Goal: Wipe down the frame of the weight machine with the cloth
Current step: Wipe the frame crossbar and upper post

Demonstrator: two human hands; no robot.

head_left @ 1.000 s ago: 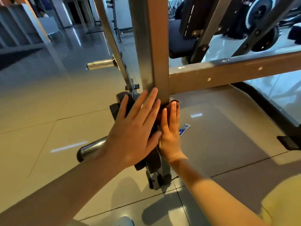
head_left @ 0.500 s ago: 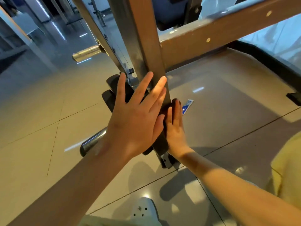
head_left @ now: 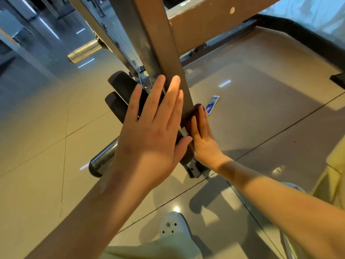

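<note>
Dark reddish-brown cloth (head_left: 196, 109) sits low on the brown square-section metal upright (head_left: 166, 53) of the weight machine frame, on its right face, a little above the grey foot bracket (head_left: 196, 170). Only a small edge shows. The rest is hidden under the right hand (head_left: 203, 136), which presses it flat vs. the post w/ straight fingers, no curl, no pinch. The left hand (head_left: 155, 131) is likewise flat, fingers straight, palm toward the post's near side, holding nothing. It looks like bracing, tho actual contact w/ the metal can't be confirmed from this angle.

Progress, as a judgement: mid-task, prob. on the lower upright. The cloth is near the bottom, so this face may be almost finished, but nothing in the finish proves which parts are wiped. The brown horizontal crossbeam (head_left: 214, 21) joining higher up shows pale specks: dirt or chipped paint, can't tell. It's likely still to do. Also left, I'd guess: the short stretch down to the bracket, the post's other faces, and the grey slanted rail (head_left: 112, 34) behind.

Around: black weight plates (head_left: 119, 98) just behind the left hand, on a chrome sleeve (head_left: 101, 161). A 2nd chrome peg (head_left: 84, 51) is farther up. A blue-white wrapper (head_left: 211, 104) lies on the glossy tiled floor (head_left: 46, 146) near the right fingertips, and a white shoe (head_left: 173, 225) is below.
</note>
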